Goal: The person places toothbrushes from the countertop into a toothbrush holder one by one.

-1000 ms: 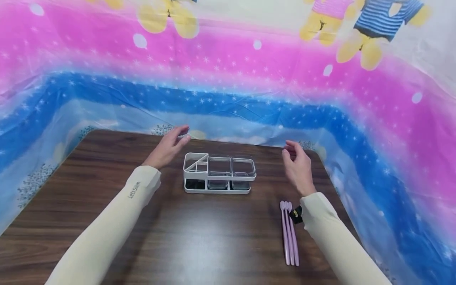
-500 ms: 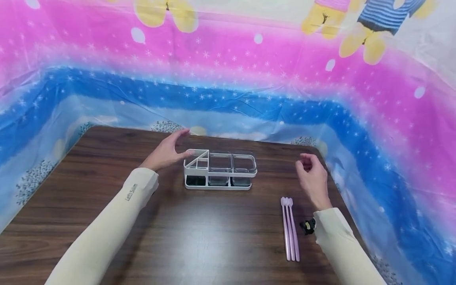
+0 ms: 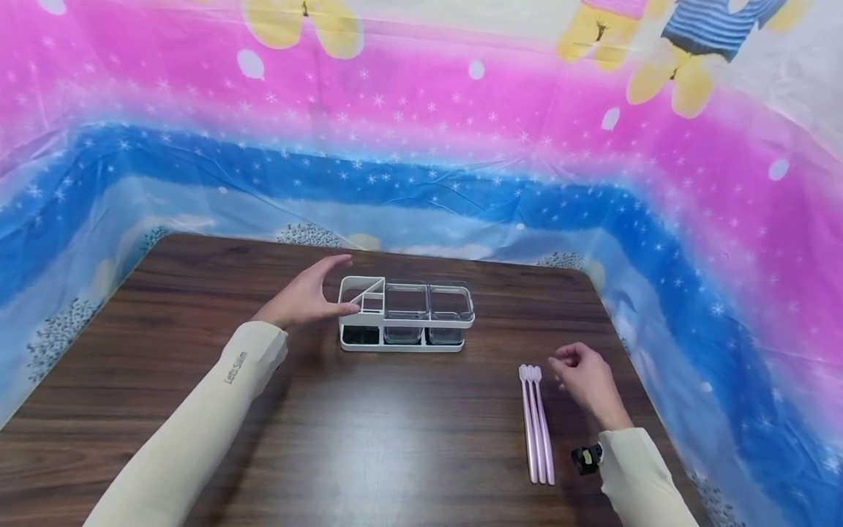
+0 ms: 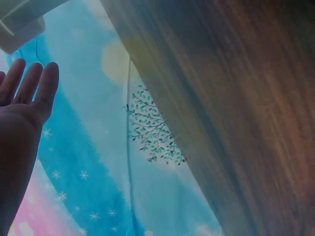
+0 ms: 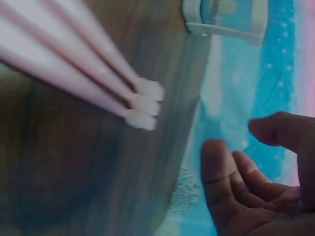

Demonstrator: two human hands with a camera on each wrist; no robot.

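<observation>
A white two-tier holder [image 3: 403,348] stands on the table, with a divided compartment at its left end and two clear cups [image 3: 406,301] in the rest. At that left end is my left hand [image 3: 304,296], thumb across the front corner and fingers spread behind; whether it touches the holder I cannot tell. Straight fingers show in the left wrist view. Three slim pink sticks [image 3: 536,424] with small widened heads lie side by side on the right; their kind is unclear. My right hand [image 3: 589,380] hovers just right of their heads, fingers loosely bent, holding nothing.
The brown wooden table [image 3: 296,454] ends at a patterned cloth [image 3: 421,168] that hangs around its back and sides. A small black object [image 3: 587,459] sits at the right sleeve's cuff.
My right hand has come down and toward me, from beyond the sticks to beside their heads. The left hand has spread its thumb and lowered onto the holder's left end.
</observation>
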